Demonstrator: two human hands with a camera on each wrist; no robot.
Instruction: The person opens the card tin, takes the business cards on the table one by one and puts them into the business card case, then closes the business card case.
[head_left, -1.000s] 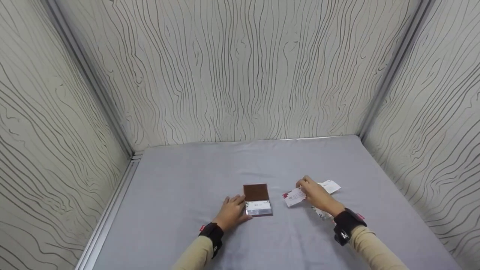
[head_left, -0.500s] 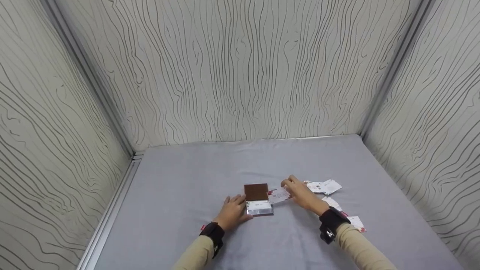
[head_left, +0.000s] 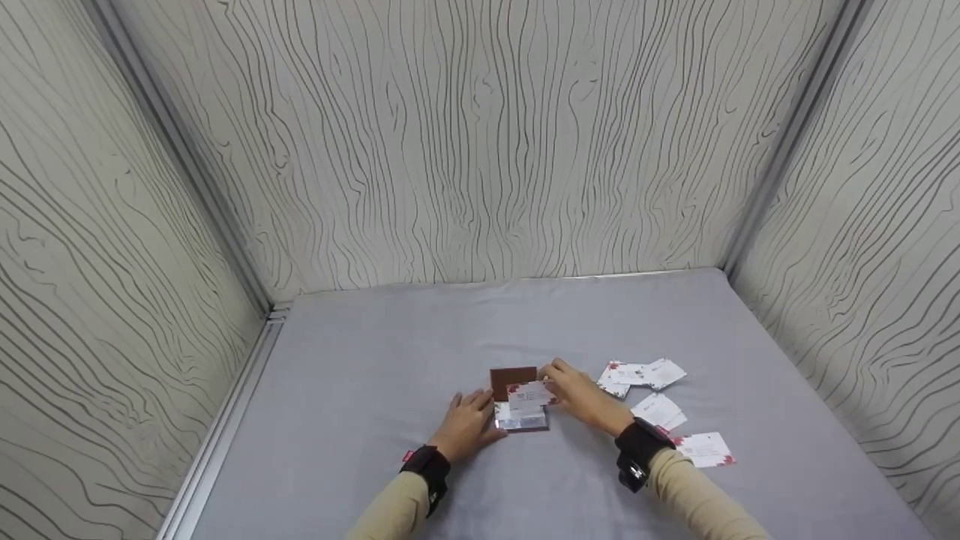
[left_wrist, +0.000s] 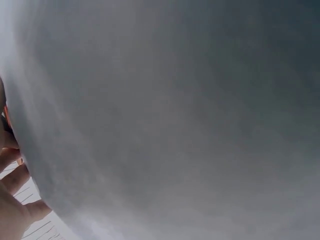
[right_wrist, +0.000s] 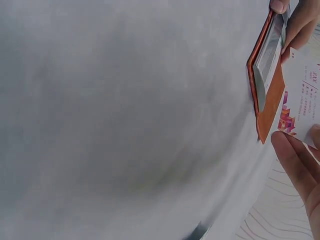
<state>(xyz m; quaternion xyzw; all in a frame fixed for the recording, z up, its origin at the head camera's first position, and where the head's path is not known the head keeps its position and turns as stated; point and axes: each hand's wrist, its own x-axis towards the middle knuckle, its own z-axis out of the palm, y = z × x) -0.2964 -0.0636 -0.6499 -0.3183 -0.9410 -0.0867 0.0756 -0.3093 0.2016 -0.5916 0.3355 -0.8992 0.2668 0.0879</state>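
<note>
R grip (head_left: 583, 392) pinches card (head_left: 527, 394) hiding pt of case (head_left: 523, 424), L grip (head_left: 463, 426) spread at its edge, loose cards (head_left: 658, 410) nearby.

Head view: illumination is moderate, diffuse and even; the light source lies out of frame. Soft, faint shadows fall on the grey cloth (head_left: 375, 360) on the near side of the card case (head_left: 512, 375). Pale glare marks the case's clear pocket (head_left: 523, 423). Print on the loose cards (head_left: 705, 448) to the right of the case is too soft to read. Left wrist view: the cloth is blurred, darkening away from the case into a blue-green cast. Right wrist view: the case renders fairly sharp; the cloth beside it is hazy, with smeared dark shading.
</note>
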